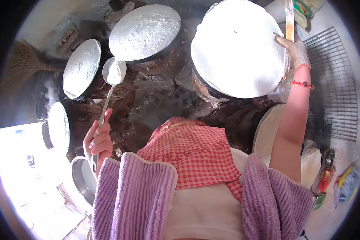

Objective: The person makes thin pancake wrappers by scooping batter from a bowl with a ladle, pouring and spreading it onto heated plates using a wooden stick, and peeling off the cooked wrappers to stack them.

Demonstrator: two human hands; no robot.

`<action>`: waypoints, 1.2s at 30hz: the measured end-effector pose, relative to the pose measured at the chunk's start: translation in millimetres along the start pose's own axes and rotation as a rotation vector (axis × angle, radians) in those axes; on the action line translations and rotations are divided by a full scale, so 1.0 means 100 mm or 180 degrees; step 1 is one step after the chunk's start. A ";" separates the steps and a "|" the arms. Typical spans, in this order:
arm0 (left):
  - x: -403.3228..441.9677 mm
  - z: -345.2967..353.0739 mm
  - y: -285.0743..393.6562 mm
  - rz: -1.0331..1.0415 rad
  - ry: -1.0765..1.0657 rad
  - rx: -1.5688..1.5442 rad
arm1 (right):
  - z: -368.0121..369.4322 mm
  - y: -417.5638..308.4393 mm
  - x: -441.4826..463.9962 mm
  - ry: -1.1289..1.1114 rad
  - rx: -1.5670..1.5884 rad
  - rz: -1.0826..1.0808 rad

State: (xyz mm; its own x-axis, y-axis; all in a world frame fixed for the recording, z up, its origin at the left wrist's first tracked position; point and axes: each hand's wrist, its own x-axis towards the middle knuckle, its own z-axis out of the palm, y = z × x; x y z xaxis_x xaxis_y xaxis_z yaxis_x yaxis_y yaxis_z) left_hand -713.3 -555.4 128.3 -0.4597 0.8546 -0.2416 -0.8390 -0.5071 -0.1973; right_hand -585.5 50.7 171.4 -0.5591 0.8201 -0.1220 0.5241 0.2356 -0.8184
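Observation:
My left hand is closed round the long handle of a metal ladle. White batter sits in the ladle's bowl, held near two batter-coated round griddles. On my right hand is a pale glove that leaves the fingertips bare. Its fingers wrap a flat wooden stick, at the right edge of a large round white flatbread. The flatbread covers a griddle at the upper right; its underside is hidden.
Coated griddles stand at the top centre, left and far left, where steam rises. A straw broom leans behind them. A wire rack is at right. Pale flat rounds lie below my right arm; a metal basin stands lower left.

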 end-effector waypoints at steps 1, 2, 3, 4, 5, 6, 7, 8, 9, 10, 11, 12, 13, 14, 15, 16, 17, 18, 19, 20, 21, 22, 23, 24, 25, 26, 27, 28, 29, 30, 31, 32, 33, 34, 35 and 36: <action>-0.08 0.00 0.02 0.0103 0.0089 -0.0020 | 0.02 -0.07 -0.05 0.0055 -0.0118 -0.0067; -0.15 -0.02 0.05 0.0211 0.0173 -0.0049 | 0.05 -0.15 -0.12 0.0108 -0.0245 -0.0141; -0.22 -0.04 0.09 0.0321 0.0266 -0.0086 | 0.10 -0.27 -0.26 0.0170 -0.0077 -0.0370; -0.30 -0.05 0.15 0.0333 0.0394 -0.0066 | 0.17 -0.38 -0.42 0.0222 0.0086 -0.0582; -0.37 -0.14 0.30 0.0243 0.0338 0.0023 | 0.28 -0.49 -0.58 0.0275 0.0240 -0.0777; -0.44 -0.21 0.41 0.0153 0.0292 0.0121 | 0.29 -0.64 -0.75 0.0271 0.0101 -0.0653; -0.50 -0.26 0.53 0.0051 0.0238 0.0224 | 0.28 -0.72 -0.83 0.0316 0.0061 -0.0807; -0.55 -0.30 0.62 0.0073 0.0353 0.0426 | 0.26 -0.82 -0.98 0.0441 0.0181 -0.0810; -0.56 -0.34 0.72 0.0010 0.0451 0.0577 | 0.25 -0.92 -1.18 0.0572 0.0296 -0.0813; -0.57 -0.38 0.81 -0.0056 0.0551 0.0727 | 0.22 -0.98 -1.38 0.0622 0.0481 -0.0730; -0.61 -0.44 0.86 -0.0120 0.0681 0.0855 | 0.19 -1.01 -1.58 0.0650 0.0648 -0.0624; -0.61 -0.48 0.90 -0.0100 0.0735 0.0963 | 0.07 -0.98 -1.74 0.0877 0.0409 -0.0413; -0.60 -0.51 0.91 -0.0229 0.0722 0.0922 | -0.14 -0.77 -1.83 0.0968 0.0280 -0.0349; -0.59 -0.52 0.89 -0.0314 0.0690 0.0915 | -0.41 -0.53 -1.88 0.1043 0.0199 -0.0315; -0.61 -0.51 0.87 -0.0364 0.0665 0.0928 | -0.64 -0.35 -2.04 0.0910 0.0428 0.0027; -0.61 -0.50 0.82 -0.0440 0.0705 0.0868 | -0.88 -0.16 -2.22 0.0765 0.0660 0.0350; -0.60 -0.49 0.76 -0.0529 0.0723 0.0807 | -1.24 0.11 -2.40 0.0692 0.0754 0.0539; -0.59 -0.51 0.70 -0.0629 0.0777 0.0794 | -1.54 0.37 -2.55 0.0661 0.0825 0.0736; -0.63 -0.51 0.62 -0.0669 0.0746 0.0702 | -1.73 0.56 -2.67 0.0749 0.0811 0.0556; -0.62 -0.53 0.51 -0.0797 0.0706 0.0594 | -1.97 0.77 -2.91 0.0916 0.0756 0.0397; -0.59 -0.55 0.37 -0.0999 0.0670 0.0476 | -2.29 0.92 -3.21 0.1066 0.0518 0.0423; -0.59 -0.56 0.23 -0.1161 0.0610 0.0210 | -2.62 1.08 -3.50 0.1214 0.0279 0.0460; -0.58 -0.58 0.06 -0.1223 0.0519 0.0112 | -3.00 1.19 -3.68 0.1291 -0.0087 0.0686; -0.58 -0.63 -0.08 -0.1254 0.0524 0.0026 | -3.22 1.18 -3.92 0.1381 0.0048 0.0830; -0.58 -0.68 -0.24 -0.1358 0.0417 -0.0169 | -3.43 1.20 -4.09 0.1435 0.0200 0.0958; -0.51 -0.77 -0.46 -0.1418 0.0372 -0.0200 | -3.96 1.49 -4.10 0.1505 -0.0399 0.0826; -0.54 -0.77 -0.63 -0.1488 0.0344 -0.0253 | -4.24 1.49 -4.20 0.1515 -0.0986 0.0662; -0.54 -0.79 -0.86 -0.1530 0.0372 -0.0276 | -4.56 1.50 -4.33 0.1826 -0.1720 0.0588; -0.55 -0.82 -1.07 -0.1550 0.0406 -0.0278 | -4.72 1.30 -4.43 0.2103 -0.2440 0.0518; -0.54 -0.80 -1.28 -0.1588 0.0432 -0.0285 | -5.04 1.26 -4.50 0.2097 -0.2360 0.0728; -0.55 -0.78 -1.48 -0.1618 0.0475 -0.0302 | -5.32 1.31 -4.51 0.2070 -0.2285 0.0944; -0.56 -0.79 -1.65 -0.1645 0.0493 -0.0337 | -5.46 1.39 -4.51 0.2075 -0.2403 0.0576; -0.59 -0.87 -1.86 -0.1679 0.0499 -0.0285 | -5.58 1.59 -4.54 0.2106 -0.2498 0.0195; -0.60 -0.80 -2.00 -0.1737 0.0498 -0.0272 | -5.64 1.60 -4.53 0.2142 -0.2637 -0.0187; -0.59 -0.77 -2.11 -0.1815 0.0486 -0.0252 | -5.74 1.71 -4.46 0.2249 -0.3379 0.0583; -0.59 -0.77 -2.14 -0.1836 0.0466 -0.0172 | -5.59 1.77 -4.44 0.2352 -0.3662 0.0703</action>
State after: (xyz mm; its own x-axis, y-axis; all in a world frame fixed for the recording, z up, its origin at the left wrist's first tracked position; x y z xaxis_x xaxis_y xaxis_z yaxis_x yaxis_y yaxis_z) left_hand -484.0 -505.7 111.6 0.1139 0.9713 -0.2089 -0.9235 0.0259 -0.3828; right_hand 115.0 20.0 394.8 -0.1187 0.8943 0.4313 0.9879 0.0628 0.1417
